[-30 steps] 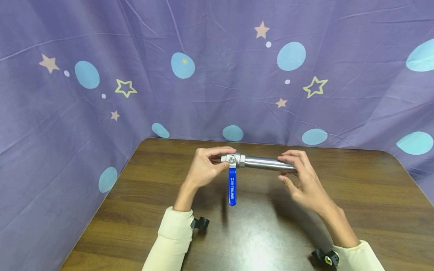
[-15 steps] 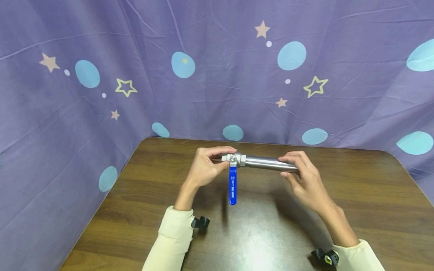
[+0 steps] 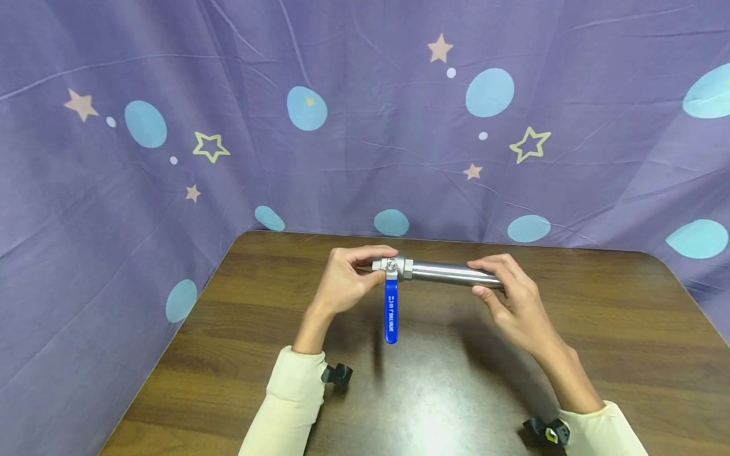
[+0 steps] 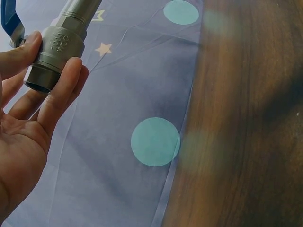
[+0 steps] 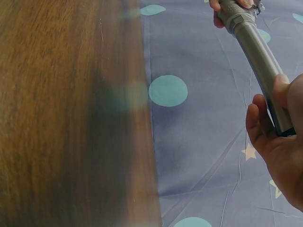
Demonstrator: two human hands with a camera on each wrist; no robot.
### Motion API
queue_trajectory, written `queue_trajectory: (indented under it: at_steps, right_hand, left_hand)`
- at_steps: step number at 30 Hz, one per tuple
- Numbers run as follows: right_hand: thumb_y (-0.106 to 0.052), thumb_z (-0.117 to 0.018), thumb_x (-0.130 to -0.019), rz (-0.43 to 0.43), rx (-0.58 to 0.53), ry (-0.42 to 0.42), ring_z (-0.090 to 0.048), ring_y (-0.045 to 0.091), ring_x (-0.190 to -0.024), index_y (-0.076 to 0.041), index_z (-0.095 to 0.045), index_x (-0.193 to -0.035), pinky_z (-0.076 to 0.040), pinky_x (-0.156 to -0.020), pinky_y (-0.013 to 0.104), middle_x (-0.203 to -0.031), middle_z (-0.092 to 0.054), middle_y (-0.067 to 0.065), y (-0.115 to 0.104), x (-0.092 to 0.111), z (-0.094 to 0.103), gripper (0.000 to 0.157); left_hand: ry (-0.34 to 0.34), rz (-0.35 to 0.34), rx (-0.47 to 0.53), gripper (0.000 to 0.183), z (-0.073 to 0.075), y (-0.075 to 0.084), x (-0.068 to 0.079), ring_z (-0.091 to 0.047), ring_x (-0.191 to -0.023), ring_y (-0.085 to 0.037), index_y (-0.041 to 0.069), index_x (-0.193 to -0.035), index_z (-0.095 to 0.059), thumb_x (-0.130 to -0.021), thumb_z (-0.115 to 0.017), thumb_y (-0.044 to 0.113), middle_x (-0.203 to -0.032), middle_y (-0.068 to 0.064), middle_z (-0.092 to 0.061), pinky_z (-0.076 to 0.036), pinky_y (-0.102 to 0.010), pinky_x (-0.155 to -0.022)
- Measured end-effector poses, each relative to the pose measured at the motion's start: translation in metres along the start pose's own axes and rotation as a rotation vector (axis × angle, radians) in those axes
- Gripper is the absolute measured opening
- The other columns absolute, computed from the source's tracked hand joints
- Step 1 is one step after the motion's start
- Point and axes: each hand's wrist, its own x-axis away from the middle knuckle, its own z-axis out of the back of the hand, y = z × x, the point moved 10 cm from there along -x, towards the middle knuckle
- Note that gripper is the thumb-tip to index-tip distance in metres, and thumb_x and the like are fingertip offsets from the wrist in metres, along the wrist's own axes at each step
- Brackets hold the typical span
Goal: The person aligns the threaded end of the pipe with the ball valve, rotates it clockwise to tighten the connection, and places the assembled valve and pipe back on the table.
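A silver ball valve (image 4: 60, 43) with a blue lever handle (image 3: 391, 311) is joined to one end of a shiny metal pipe (image 3: 441, 272). Valve and pipe are held up level above the table, the lever pointing toward me. My left hand (image 3: 345, 282) pinches the valve body between thumb and fingers; its open outer end shows in the left wrist view. Around the pipe's far right end, my right hand (image 3: 516, 307) has its thumb below and fingers over the top. In the right wrist view the pipe's end sits between thumb and fingers of that hand.
A brown wooden table (image 3: 228, 380) with rounded corners lies beneath both hands. Purple cloth (image 3: 365, 95) printed with stars and blue ovals hangs behind it and on the sides. Black camera mounts sit at both wrists.
The right thumb has come up against the pipe from a slightly spread position. Left hand, valve and lever stay practically in place.
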Motion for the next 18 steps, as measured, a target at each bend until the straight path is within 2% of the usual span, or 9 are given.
queue_trajectory:
  at_steps: [9,14,18]
  right_hand:
    - [0.016,-0.076,-0.085,-0.024,0.015,-0.012,-0.06,0.001,-0.103,0.0,-0.071,-0.129,-0.047,-0.087,0.007,-0.117,-0.07,0.012,0.0005,-0.0004,-0.0002,0.047]
    - [0.016,-0.076,-0.085,-0.023,0.032,-0.02,-0.061,0.002,-0.108,-0.001,-0.071,-0.131,-0.045,-0.093,0.008,-0.119,-0.071,0.011,0.0013,-0.0001,-0.0007,0.049]
    - [0.015,-0.078,-0.084,-0.014,0.02,-0.046,-0.059,0.005,-0.12,0.0,-0.068,-0.133,-0.043,-0.103,0.01,-0.128,-0.068,0.014,0.0007,0.0002,-0.003,0.052]
  left_hand:
    - [-0.005,-0.001,0.014,0.036,-0.0001,0.0013,0.0007,-0.076,-0.092,-0.01,-0.005,-0.117,-0.079,-0.082,-0.076,-0.016,-0.123,-0.023,-0.078,-0.068,-0.03,-0.08]
    - [-0.004,0.001,0.024,0.036,0.0005,0.0012,0.001,-0.076,-0.092,-0.009,-0.005,-0.116,-0.079,-0.082,-0.076,-0.016,-0.123,-0.023,-0.078,-0.068,-0.031,-0.081]
    - [-0.004,0.002,0.019,0.036,0.0008,0.0016,0.0005,-0.076,-0.092,-0.008,-0.005,-0.116,-0.079,-0.082,-0.076,-0.016,-0.123,-0.022,-0.079,-0.068,-0.032,-0.081]
